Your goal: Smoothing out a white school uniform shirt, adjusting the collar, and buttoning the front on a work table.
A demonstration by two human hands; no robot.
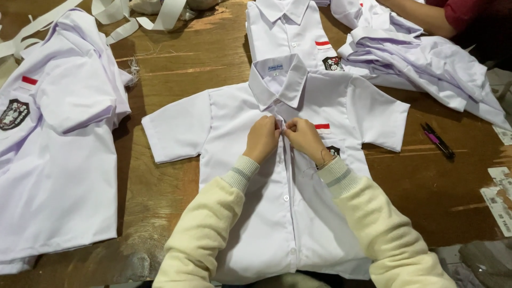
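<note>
Shirt [298,176] – smooth matt white cloth; table [202,58] – worn, scuffed brown wood.

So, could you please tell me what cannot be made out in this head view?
- Button under the fingers: hidden by the left hand and right hand on the flat white short-sleeved shirt.
- Dark chest badge: partly covered by the right wrist.
- Other person's arm: cut off by the top edge.
- Collar label: too small.

A worn brown wooden table [176,69] fills nearly the whole view, its top scratched and pale in patches. At the right edge a strip of light tiled floor [498,80] shows. Light falls evenly, with soft shadows.
</note>
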